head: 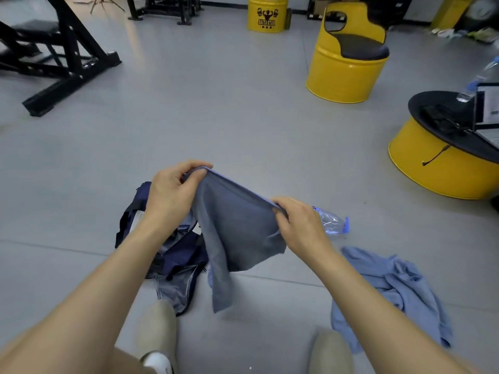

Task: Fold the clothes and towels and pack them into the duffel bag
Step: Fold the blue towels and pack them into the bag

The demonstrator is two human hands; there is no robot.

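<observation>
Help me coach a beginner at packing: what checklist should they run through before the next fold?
1. Grip of the left hand: ok, it pinches the top edge of the grey cloth.
2. Grip of the right hand: ok, it pinches the same edge further along.
3. Cloth hanging even: not ok, one strip dangles lower.
4. The duffel bag open: ok.
5. Room left in the bag: cannot tell.
6. The blue garment folded: not ok, it lies crumpled on the floor.
</observation>
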